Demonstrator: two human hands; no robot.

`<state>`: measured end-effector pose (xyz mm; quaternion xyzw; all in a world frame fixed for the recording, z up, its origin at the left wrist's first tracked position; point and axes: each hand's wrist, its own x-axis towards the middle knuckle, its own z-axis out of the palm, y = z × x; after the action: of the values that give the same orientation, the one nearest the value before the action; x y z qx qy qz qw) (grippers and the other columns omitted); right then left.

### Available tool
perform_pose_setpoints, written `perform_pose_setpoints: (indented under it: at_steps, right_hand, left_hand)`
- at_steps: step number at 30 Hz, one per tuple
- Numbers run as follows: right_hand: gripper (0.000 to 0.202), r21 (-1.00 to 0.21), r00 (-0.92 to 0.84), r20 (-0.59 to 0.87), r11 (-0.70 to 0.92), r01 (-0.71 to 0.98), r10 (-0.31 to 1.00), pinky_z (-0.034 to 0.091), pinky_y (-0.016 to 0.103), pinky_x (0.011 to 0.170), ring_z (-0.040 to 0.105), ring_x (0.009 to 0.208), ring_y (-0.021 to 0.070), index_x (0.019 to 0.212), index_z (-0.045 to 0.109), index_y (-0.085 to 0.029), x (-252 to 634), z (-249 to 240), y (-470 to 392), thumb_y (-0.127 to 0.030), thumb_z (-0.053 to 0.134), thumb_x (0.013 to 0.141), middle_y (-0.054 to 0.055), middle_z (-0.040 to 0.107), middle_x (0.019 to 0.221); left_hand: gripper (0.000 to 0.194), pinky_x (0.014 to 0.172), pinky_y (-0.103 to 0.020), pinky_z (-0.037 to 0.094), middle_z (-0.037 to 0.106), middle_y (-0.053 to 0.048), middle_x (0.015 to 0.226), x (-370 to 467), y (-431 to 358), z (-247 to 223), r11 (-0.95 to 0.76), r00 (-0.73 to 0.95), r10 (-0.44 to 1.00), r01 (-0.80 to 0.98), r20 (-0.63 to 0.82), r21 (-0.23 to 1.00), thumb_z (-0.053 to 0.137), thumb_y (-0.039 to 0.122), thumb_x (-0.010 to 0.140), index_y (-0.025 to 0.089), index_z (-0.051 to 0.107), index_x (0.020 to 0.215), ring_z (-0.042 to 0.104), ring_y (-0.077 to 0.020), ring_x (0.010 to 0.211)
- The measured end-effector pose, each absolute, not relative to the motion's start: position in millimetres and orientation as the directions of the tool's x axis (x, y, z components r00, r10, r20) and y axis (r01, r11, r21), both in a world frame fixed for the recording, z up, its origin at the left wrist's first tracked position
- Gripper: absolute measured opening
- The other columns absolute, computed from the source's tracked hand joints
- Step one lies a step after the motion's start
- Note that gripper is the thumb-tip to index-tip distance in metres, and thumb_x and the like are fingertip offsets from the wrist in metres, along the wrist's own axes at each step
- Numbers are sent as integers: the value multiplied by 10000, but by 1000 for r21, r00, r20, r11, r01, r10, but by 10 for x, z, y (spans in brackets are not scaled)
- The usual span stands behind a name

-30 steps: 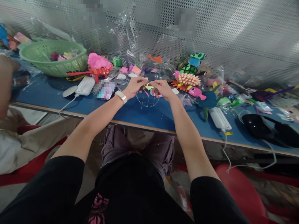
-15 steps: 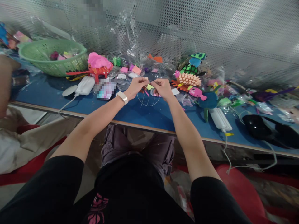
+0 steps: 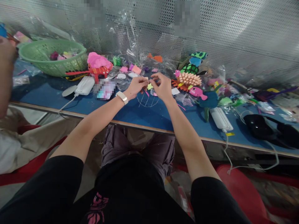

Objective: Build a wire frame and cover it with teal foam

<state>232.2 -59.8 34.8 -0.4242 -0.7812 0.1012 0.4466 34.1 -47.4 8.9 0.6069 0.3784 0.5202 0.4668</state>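
Observation:
A thin round wire frame point(image 3: 149, 105) with strands across it hangs beneath my two hands, over the blue table's front part. My left hand point(image 3: 137, 87), with a pale band on the wrist, pinches something at the top of the frame, too small to make out. Close beside it, my right hand point(image 3: 161, 86) has thumb and forefinger brought together near the same spot; what lies between them is hidden. A yellow-green piece point(image 3: 149, 86) shows between the hands, and a small pink strip point(image 3: 147, 93) is just below the left fingertips.
Left on the blue table point(image 3: 140, 116) are a green basket point(image 3: 63, 66), a pink-and-red figure point(image 3: 99, 63) and a white power bank point(image 3: 85, 85). To the right lie a spiky peach figure point(image 3: 189, 79), a pink fish point(image 3: 197, 92), another power bank point(image 3: 220, 119) and black goggles point(image 3: 257, 126). Another person's arm point(image 3: 6, 74) is far left.
My right hand has lifted slightly and its fingers have shifted, while my left hand stays nearly still. The wire frame has tilted a little. The other person's hand at far left has risen.

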Motion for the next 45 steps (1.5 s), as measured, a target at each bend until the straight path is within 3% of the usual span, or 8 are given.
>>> perform_pose_setpoints:
  at_steps: [8,13,28,32,38,45]
  right_hand:
    - [363,-564,-255,579,607,561,774,691,504,960,806,983,300,1178,806,-283,2338,322,-585,-595,621,1159,114,827,1211]
    - [364,-550,-245,601,616,563,761,673,486,963,796,988,293,1154,800,-273,2336,327,-580,-584,613,1172,115,824,1209]
    - [298,-473,-288,620,640,605,730,675,540,1044,774,1044,315,1219,876,-301,2365,359,-566,-525,693,1147,104,817,1191]
    - [283,-473,-275,630,640,605,726,679,554,1048,786,1046,320,1203,885,-309,2362,356,-558,-510,693,1148,101,827,1190]
    - [302,-477,-277,625,638,605,730,672,560,1076,785,1159,353,1198,878,-307,2371,341,-521,-544,696,1153,109,833,1183]
    - [340,-394,-292,682,673,626,670,688,547,1056,809,1087,328,1200,887,-283,2382,310,-486,-542,667,1182,111,849,1145]
  left_hand:
    - [328,517,-288,484,686,-46,666,364,-506,96,-305,155,938,-55,309,951,887,347,1054,206,742,795,643,-133,607]
    - [305,561,-308,531,683,-30,700,375,-494,96,-296,154,942,-42,299,954,852,317,1076,216,721,820,661,-138,637]
    - [317,577,-343,474,549,12,616,371,-483,86,-370,161,917,5,364,929,734,233,1131,241,689,818,491,-129,543]
    - [319,559,-324,472,574,4,624,373,-492,100,-403,172,903,24,393,915,742,229,1121,236,679,808,517,-126,539]
    - [257,599,-305,577,665,-20,709,388,-528,93,-438,200,883,22,425,899,773,306,1131,244,647,916,697,-174,656]
    - [309,518,-271,514,646,10,614,370,-583,138,-491,239,856,94,459,866,711,343,1185,249,610,909,590,-128,487]
